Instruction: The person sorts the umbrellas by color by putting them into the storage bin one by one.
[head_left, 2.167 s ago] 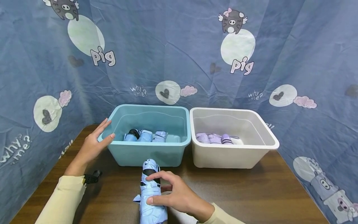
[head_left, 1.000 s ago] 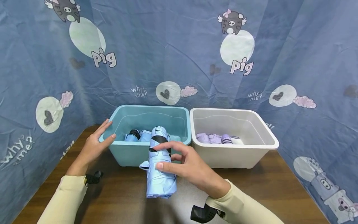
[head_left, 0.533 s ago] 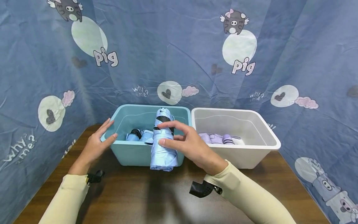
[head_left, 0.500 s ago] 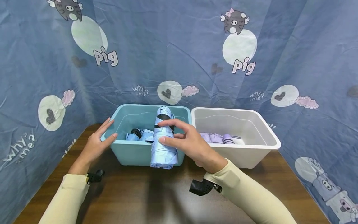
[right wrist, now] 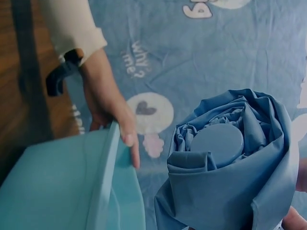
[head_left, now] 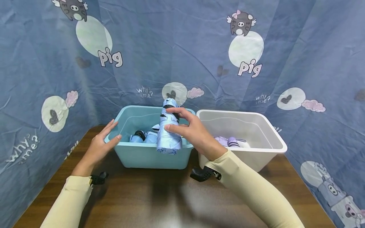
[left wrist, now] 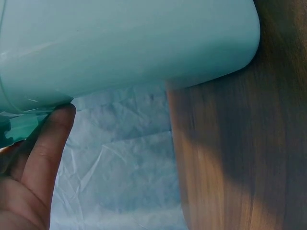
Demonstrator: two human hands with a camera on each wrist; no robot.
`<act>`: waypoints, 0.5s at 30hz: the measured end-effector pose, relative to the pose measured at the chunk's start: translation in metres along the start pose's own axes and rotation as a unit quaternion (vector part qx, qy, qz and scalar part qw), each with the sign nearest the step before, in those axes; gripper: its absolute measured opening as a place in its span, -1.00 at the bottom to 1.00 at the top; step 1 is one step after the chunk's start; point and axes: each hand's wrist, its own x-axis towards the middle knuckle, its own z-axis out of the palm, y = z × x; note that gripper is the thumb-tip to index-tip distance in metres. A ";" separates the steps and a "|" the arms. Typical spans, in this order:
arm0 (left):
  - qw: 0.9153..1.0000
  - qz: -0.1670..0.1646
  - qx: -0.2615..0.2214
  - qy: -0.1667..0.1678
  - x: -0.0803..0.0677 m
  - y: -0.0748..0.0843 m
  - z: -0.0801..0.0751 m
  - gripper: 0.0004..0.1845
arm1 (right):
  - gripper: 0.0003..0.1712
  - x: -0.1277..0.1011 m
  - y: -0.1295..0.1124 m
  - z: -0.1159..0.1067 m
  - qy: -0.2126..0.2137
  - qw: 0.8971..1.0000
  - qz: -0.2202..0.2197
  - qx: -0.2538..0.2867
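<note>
A folded light blue umbrella (head_left: 169, 136) with black patches is held by my right hand (head_left: 196, 129), thumb on the near side and fingers over the top. It is above the front of the teal bin (head_left: 154, 155), far end higher. The right wrist view shows the umbrella's round end cap (right wrist: 217, 144) amid rolled fabric. My left hand (head_left: 98, 147) rests with extended fingers on the bin's left rim; its finger touches the teal wall in the left wrist view. Inside the bin lie rolled blue umbrellas (head_left: 151, 137), partly hidden by the held one.
To the right of the teal bin stands a white bin (head_left: 242, 158) with several rolled lilac umbrellas (head_left: 232, 141), partly hidden by my right hand. Both are on a brown wooden table (head_left: 128, 196). A blue printed cloth (head_left: 171, 47) hangs close behind them.
My right hand has lifted the blue umbrella from the table and carried it up and forward over the teal bin. The left hand has stayed on the bin's rim.
</note>
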 end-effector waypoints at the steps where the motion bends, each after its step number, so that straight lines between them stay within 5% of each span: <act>1: 1.000 0.001 -0.001 0.001 0.001 0.000 0.000 -0.27 | -0.47 0.002 0.000 0.000 0.004 1.000 0.001 -0.002; 15: 1.000 0.010 -0.002 -0.003 0.000 -0.001 -0.001 -0.28 | -0.48 0.027 0.012 -0.005 0.053 0.999 0.000 -0.015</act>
